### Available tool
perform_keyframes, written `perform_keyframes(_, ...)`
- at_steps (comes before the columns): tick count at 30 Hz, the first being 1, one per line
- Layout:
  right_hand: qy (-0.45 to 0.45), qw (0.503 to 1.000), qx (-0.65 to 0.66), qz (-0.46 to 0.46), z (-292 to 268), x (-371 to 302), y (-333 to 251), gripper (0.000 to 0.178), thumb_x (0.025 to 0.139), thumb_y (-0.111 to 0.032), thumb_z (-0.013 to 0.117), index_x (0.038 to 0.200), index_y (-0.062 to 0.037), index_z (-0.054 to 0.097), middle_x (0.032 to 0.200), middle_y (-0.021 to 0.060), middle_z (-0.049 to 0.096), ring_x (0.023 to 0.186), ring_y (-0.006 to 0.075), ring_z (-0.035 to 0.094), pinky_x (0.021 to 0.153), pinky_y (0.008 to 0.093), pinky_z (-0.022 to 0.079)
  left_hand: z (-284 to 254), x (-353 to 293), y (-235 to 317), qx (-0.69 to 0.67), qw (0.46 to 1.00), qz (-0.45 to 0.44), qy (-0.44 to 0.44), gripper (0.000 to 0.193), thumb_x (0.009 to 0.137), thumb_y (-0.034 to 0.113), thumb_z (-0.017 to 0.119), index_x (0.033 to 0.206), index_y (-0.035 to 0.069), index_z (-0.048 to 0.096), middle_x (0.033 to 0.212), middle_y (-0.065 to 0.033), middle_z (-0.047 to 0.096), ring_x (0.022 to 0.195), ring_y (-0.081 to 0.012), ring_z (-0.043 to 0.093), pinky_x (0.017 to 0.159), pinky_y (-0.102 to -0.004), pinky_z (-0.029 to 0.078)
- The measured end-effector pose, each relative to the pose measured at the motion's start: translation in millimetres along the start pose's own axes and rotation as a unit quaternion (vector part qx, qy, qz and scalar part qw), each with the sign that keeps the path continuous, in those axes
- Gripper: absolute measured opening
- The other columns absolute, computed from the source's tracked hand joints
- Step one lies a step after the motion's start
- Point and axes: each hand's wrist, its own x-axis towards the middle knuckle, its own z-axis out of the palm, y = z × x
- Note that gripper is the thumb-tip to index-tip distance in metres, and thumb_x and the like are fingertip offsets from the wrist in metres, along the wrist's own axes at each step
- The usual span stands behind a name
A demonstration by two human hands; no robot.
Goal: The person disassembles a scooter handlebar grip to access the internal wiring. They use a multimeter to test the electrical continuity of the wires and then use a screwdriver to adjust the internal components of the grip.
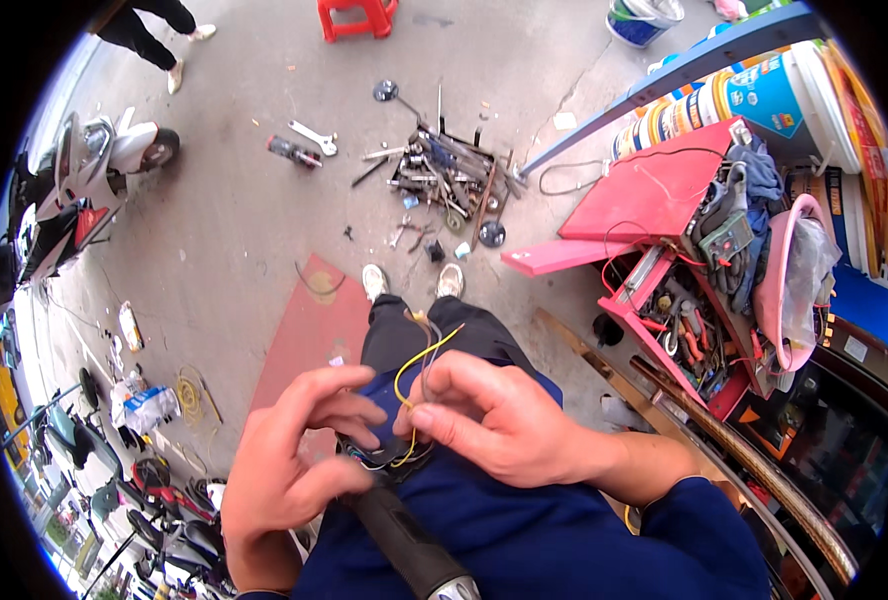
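Observation:
A thin yellow wire [428, 350] is pinched between the thumb and index finger of my right hand [504, 420]; its free end points up and away from me. Beside it runs a grey wire [434, 336]. My left hand [289, 450] is just left of the wires, with its fingers curved and apart and nothing in them; the thumb is slightly blurred. Below the hands, a black ribbed handlebar grip [404, 535] with a silver end lies against my dark blue clothing. More thin wires [364, 460] come out near the grip's upper end, partly hidden by my fingers.
A heap of metal tools and parts [449, 180] lies on the floor ahead, near a wrench [316, 138]. To the right stands an open red tool cabinet [644, 200]. Scooters [94, 190] line the left side. A red stool [356, 18] and another person's legs [149, 30] are far off.

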Motion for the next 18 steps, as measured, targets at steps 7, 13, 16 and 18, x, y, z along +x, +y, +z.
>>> perform_keyframes(7, 0.066, 0.973, -0.16, -0.152, 7.8, -16.8, -11.3, 0.014, 0.093, -0.007, 0.061, 0.1, 0.0008, 0.052, 0.085, 0.018, 0.065, 0.076, 0.0321, 0.067, 0.066, 0.0371, 0.05, 40.4, 28.3, 22.8, 0.139, 0.981, 0.138, -0.003, 0.019, 0.085, 0.009, 0.072, 0.098, -0.004, 0.066, 0.086, -0.0088, 0.066, 0.077, -0.0099, 0.063, 0.066, -0.0227, 0.049)
perform_keyframes(13, 0.072, 0.975, -0.172, -0.117, 0.2, -34.3, -12.9, 0.015, 0.093, -0.011, 0.063, 0.101, -0.0003, 0.058, 0.086, 0.0122, 0.067, 0.079, 0.0241, 0.068, 0.07, 0.0339, 0.052, 49.3, 30.7, 13.9, -0.077, 0.991, 0.113, -0.002, 0.014, 0.091, 0.006, 0.066, 0.102, -0.003, 0.068, 0.091, -0.005, 0.069, 0.083, -0.0115, 0.064, 0.076, -0.0262, 0.051)
perform_keyframes(16, 0.082, 0.964, -0.196, -0.157, -0.9, -38.8, -13.4, 0.014, 0.092, -0.011, 0.063, 0.096, 0.0004, 0.055, 0.082, 0.0164, 0.064, 0.076, 0.032, 0.065, 0.067, 0.0386, 0.05, 55.7, 33.9, 16.3, -0.139, 0.985, 0.096, -0.018, 0.018, 0.089, 0.005, 0.069, 0.104, -0.003, 0.066, 0.092, -0.0063, 0.069, 0.083, -0.0108, 0.064, 0.077, -0.0262, 0.051)
perform_keyframes(18, 0.095, 0.949, -0.228, -0.194, -0.4, -41.5, -12.7, 0.014, 0.092, -0.011, 0.063, 0.096, 0.0001, 0.056, 0.082, 0.0167, 0.063, 0.076, 0.0338, 0.064, 0.067, 0.0397, 0.05, 61.0, 35.1, 21.8, -0.153, 0.984, 0.082, -0.034, 0.02, 0.088, 0.006, 0.07, 0.106, -0.003, 0.066, 0.091, -0.0064, 0.069, 0.084, -0.0108, 0.064, 0.077, -0.026, 0.051)
